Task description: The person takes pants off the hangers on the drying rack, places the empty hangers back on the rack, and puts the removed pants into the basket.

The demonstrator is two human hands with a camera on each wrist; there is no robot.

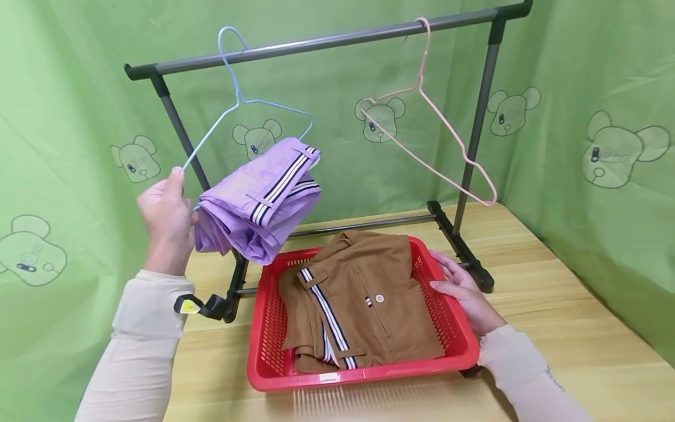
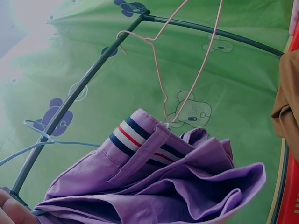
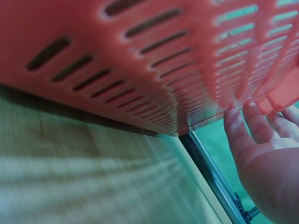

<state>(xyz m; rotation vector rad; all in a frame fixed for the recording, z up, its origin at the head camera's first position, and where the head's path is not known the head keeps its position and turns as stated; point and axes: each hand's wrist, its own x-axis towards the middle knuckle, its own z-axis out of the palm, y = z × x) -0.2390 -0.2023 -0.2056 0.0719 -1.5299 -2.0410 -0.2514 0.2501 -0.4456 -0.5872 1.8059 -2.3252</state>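
My left hand [image 1: 169, 220] grips the left corner of a blue wire hanger [image 1: 211, 130], whose hook loops over the rack's bar. Folded purple trousers [image 1: 248, 187] with a striped waistband drape over the hanger's lower part, right beside that hand. In the left wrist view the trousers [image 2: 154, 186] fill the lower middle, and only fingertips show at the corner. With my right hand [image 1: 466, 293] I hold the right rim of a red plastic basket [image 1: 364, 378], thumb over the rim and fingers along the outer wall. Brown trousers [image 1: 364, 305] with a striped waistband lie folded inside it.
A dark metal garment rack [image 1: 337, 40] stands behind the basket on a wooden table [image 1: 554, 305]. From its bar, towards the right, hangs a bare pink hanger [image 1: 448, 126]. Green bear-print curtain [image 1: 327, 88] closes off the back and sides.
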